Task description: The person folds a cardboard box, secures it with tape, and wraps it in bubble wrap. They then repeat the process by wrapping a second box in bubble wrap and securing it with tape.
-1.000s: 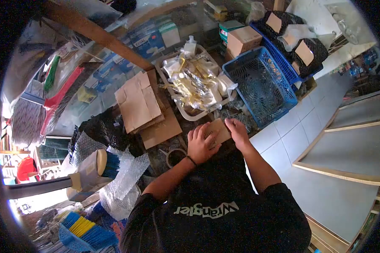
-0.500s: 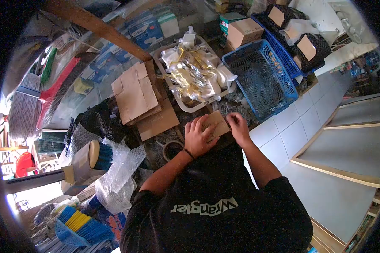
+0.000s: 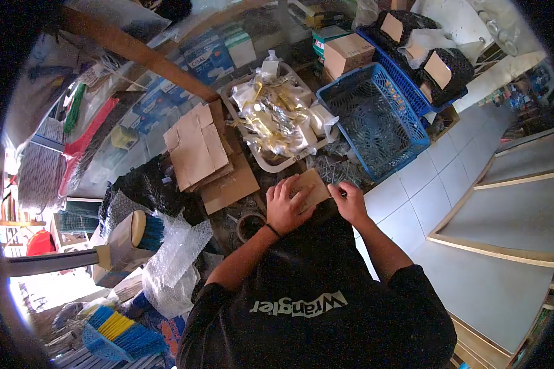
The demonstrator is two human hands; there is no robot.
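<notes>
A small brown piece of cardboard (image 3: 311,188) lies in front of my body. My left hand (image 3: 287,205) rests on its left part, fingers spread over the top and thumb near its lower edge. At the right edge of the cardboard, my right hand (image 3: 349,202) is closed in a pinch; what its fingertips hold is too small to make out. A roll of tape (image 3: 250,226) lies left of my left wrist, partly hidden. Beyond the cardboard stands a white tray (image 3: 277,165) heaped with clear-bagged items (image 3: 276,111), some gold-coloured.
Folded cardboard sheets (image 3: 198,144) are stacked at the left. A blue plastic basket (image 3: 375,117) stands at the right, with a cardboard box (image 3: 346,54) behind it. Bubble wrap (image 3: 177,264) and a broom head (image 3: 132,237) are near my left arm.
The view has shifted slightly. My left hand still lies on the cardboard, and my right hand has turned a little, its fingertips still pinched at the cardboard's right edge.
</notes>
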